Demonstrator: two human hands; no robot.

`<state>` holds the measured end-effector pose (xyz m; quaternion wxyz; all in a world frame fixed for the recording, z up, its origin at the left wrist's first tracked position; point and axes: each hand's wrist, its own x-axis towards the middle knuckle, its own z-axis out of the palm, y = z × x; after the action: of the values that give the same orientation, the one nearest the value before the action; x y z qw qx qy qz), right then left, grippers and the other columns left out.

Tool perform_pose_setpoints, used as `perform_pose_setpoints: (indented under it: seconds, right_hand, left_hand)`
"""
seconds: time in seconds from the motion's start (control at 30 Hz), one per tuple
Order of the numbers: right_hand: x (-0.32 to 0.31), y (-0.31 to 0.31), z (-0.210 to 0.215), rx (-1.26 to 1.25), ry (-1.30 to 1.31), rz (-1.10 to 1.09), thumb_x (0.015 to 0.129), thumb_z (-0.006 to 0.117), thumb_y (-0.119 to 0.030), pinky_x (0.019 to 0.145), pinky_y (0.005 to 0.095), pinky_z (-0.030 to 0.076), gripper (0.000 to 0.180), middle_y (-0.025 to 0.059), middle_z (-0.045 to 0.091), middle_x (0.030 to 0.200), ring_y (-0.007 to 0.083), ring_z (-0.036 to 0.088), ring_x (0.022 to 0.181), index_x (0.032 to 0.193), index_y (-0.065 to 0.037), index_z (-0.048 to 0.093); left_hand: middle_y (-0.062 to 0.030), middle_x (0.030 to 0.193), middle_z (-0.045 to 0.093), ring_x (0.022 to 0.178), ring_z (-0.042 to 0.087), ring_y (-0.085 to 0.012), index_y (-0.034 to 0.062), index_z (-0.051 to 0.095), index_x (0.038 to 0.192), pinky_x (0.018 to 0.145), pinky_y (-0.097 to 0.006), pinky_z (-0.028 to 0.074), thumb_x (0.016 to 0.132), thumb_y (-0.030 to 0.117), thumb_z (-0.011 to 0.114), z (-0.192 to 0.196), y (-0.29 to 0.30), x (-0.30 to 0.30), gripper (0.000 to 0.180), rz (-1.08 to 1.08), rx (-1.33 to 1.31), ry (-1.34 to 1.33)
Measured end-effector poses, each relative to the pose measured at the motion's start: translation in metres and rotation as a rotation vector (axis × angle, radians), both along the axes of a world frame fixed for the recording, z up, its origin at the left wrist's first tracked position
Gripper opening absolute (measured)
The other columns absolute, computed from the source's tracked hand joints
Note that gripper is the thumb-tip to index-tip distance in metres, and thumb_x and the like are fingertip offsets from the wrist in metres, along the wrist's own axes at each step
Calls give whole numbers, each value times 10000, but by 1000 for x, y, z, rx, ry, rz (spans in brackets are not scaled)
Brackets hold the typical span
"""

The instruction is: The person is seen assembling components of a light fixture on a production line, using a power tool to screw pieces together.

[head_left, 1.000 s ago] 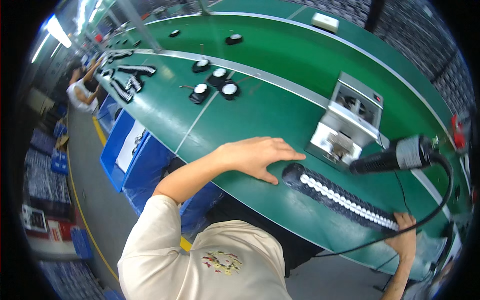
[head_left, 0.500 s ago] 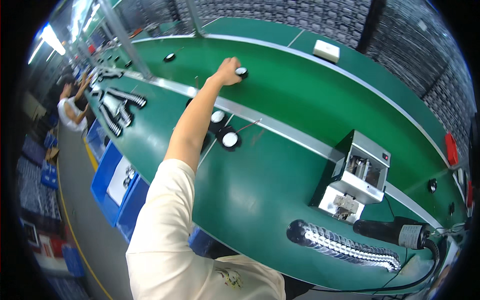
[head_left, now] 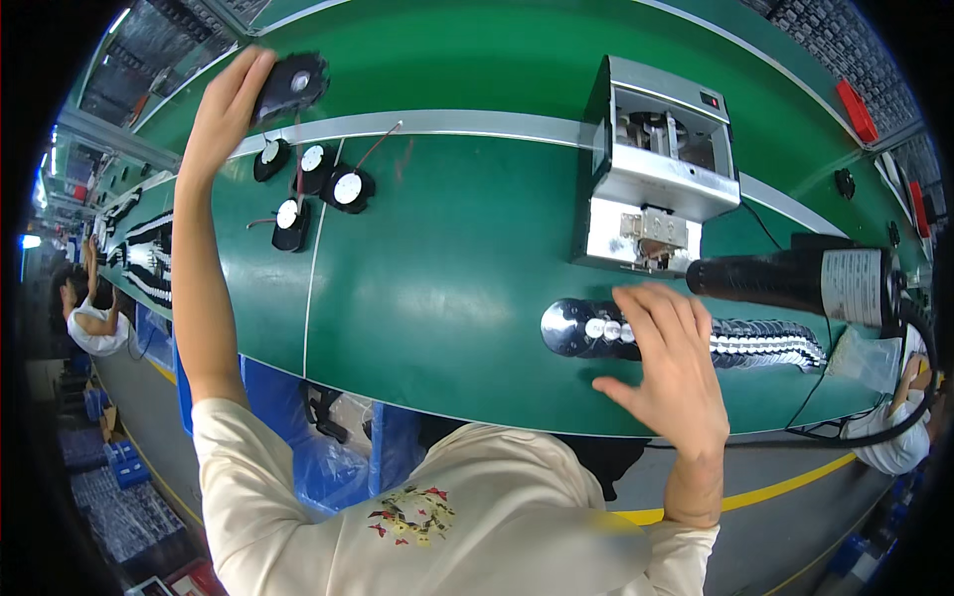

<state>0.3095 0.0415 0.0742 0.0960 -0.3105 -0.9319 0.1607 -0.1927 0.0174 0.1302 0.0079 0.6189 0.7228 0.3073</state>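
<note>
At the upper left, my left hand (head_left: 227,94) is closed on a small black blower fan (head_left: 296,79) with a pale round centre, raised above the bench ledge. Below it on the green bench lie several similar black fans (head_left: 348,189) with white round discs, some trailing thin red wires. My right hand (head_left: 668,348) reaches over a long row of overlapping round parts (head_left: 571,328), dark and shiny with pale centres. Its fingers are spread and the thumb stands apart. Whether the fingertips touch the row, I cannot tell.
A silver box-shaped machine (head_left: 666,149) stands behind the row. Right of it, a black cylindrical tool (head_left: 785,273) with a thick cable juts over the bench (head_left: 447,298). Blue bins (head_left: 328,467) sit below the front edge. Other people work at far left and right.
The view has swung rightward and nearer the bench. My left hand, with the fan, has come back from the far panel. My right hand has come into view over the row.
</note>
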Motion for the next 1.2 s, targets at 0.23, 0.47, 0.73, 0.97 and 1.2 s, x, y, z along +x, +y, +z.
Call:
perform_pose_setpoints:
  seconds: [0.23,0.47,0.73,0.97,1.2]
  right_hand:
    - [-10,19,-32,-11,15,200,634,868,-222,1031,432,344,680,97,600,1153,246,548,1126,1222,-1,607]
    - [3,21,-31,-69,-12,167,639,863,-202,996,403,362,590,79,595,1098,248,554,1081,1159,-24,649]
    - [46,22,-9,-122,176,51,609,897,-266,1027,417,403,729,111,584,1303,326,526,1184,1244,-35,622]
    - [89,24,3,-89,404,-90,604,917,-313,955,390,479,692,124,675,1180,297,632,1086,1188,-40,666]
    - [101,24,-5,-172,627,-238,604,936,-262,883,336,483,607,86,673,1068,218,629,994,1081,-6,661]
  left_hand:
    - [-130,1051,611,1005,575,-322,21,621,999,851,-397,458,959,105,528,-104,-79,178,132,-326,-94,-21]
    - [-132,1211,580,1217,500,-332,23,617,975,1016,-467,391,902,70,560,-137,-82,232,104,-319,-89,4]
    - [-138,1253,526,1198,546,-340,75,638,944,981,-426,478,645,62,792,-114,-84,230,337,-589,-311,-198]
    - [-129,1217,534,1163,588,-324,93,717,1008,966,-420,521,694,58,781,-134,-52,290,322,-721,-79,-298]
    - [-108,1206,565,1128,583,-319,119,734,1027,909,-410,536,728,66,746,-142,-42,303,304,-767,42,-211]
